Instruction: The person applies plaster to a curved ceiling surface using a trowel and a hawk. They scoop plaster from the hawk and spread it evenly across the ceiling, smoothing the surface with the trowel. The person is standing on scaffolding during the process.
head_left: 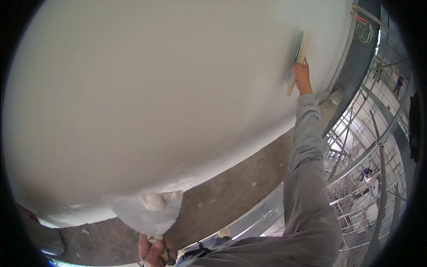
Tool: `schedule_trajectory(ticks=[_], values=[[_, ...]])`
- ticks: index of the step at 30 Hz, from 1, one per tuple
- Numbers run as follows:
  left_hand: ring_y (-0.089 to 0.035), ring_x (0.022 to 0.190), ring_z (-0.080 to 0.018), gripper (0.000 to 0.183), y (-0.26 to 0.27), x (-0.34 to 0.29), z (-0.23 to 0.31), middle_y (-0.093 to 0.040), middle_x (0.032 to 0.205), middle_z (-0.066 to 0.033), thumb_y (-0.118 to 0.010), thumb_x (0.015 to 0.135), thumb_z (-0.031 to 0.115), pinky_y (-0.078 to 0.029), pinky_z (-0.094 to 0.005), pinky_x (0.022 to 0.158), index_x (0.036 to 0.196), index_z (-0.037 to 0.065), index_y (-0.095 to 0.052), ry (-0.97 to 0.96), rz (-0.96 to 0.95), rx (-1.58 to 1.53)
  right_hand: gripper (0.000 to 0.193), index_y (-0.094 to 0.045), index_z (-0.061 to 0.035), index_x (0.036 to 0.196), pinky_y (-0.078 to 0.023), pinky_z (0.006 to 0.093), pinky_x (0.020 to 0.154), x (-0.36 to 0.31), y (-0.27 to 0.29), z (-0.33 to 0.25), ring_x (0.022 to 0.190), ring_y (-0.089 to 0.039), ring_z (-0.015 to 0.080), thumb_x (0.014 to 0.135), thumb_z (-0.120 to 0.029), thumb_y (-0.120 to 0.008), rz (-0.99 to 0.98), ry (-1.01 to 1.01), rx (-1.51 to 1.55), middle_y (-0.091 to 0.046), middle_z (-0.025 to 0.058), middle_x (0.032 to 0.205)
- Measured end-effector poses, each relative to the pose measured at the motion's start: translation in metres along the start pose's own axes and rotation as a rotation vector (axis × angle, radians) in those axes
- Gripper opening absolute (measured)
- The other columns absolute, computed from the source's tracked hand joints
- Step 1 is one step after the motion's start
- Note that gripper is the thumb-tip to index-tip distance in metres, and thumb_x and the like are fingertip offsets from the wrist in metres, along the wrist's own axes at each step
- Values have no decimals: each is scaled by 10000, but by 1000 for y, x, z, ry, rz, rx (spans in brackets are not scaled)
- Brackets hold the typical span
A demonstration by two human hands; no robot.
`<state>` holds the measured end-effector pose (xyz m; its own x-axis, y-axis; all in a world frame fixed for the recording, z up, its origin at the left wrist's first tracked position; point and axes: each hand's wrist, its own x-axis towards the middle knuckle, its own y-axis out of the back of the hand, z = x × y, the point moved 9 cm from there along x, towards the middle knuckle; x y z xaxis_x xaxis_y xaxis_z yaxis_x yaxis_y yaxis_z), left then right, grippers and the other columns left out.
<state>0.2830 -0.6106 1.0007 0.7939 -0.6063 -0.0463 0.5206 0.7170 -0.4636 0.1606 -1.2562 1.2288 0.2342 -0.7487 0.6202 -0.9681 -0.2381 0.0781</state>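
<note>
My right hand (301,75), at the end of an outstretched arm, is wrapped round a long plastering trowel (303,48). The trowel has a pale yellowish back and a dark thin blade, set edge-on against the smooth white wall (169,93). Low in the view, my left hand (153,252) grips the yellow and black handle of a wide putty knife (167,218). Its broad blade is coated white and carries a lump of white plaster (153,201). The blade lies in front of the wall's lower edge; whether it touches the wall I cannot tell.
Below the wall runs a dusty brown floor strip (231,178). Metal railings and scaffold bars (373,151) border the right side, over a deep drop with people far below. A coiled pale cord (364,32) hangs near the wall's far right edge.
</note>
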Motion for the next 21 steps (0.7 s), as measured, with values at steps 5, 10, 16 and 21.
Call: schedule_trajectory(ticks=[5,10,16,21], values=[[-412,356,-99,270,73,-14,32,-493,591,-47,-537,892,256,-304,-207,305,978,13,-454,17,-149,-32,687,-369,-8,1314,-478,310,717,-148,-133,-63,816,-581,211,655,9,-566,254,31,-349,-582,158,982],[-407,374,-94,238,107,-30,52,-452,544,-28,-540,895,238,-288,-206,316,908,10,-472,-53,4,-10,749,-314,-127,1378,-376,333,957,-275,-245,-183,1158,-459,282,670,35,-495,114,272,-450,-423,176,1296],[-492,422,-160,434,103,-34,61,-512,676,-118,-489,871,220,-427,-258,365,1168,-59,-340,-213,-160,-45,615,-455,-54,1253,-455,398,860,-371,-273,-204,1005,-549,267,656,12,-587,-488,-210,166,-525,175,1144],[-513,502,-149,353,85,-37,52,-526,713,-117,-452,893,151,-413,-249,418,1175,-49,-381,-82,-333,15,371,-545,-1,1081,-498,363,817,-410,-219,-188,957,-583,226,712,-12,-572,-616,-120,1103,-587,134,1046]])
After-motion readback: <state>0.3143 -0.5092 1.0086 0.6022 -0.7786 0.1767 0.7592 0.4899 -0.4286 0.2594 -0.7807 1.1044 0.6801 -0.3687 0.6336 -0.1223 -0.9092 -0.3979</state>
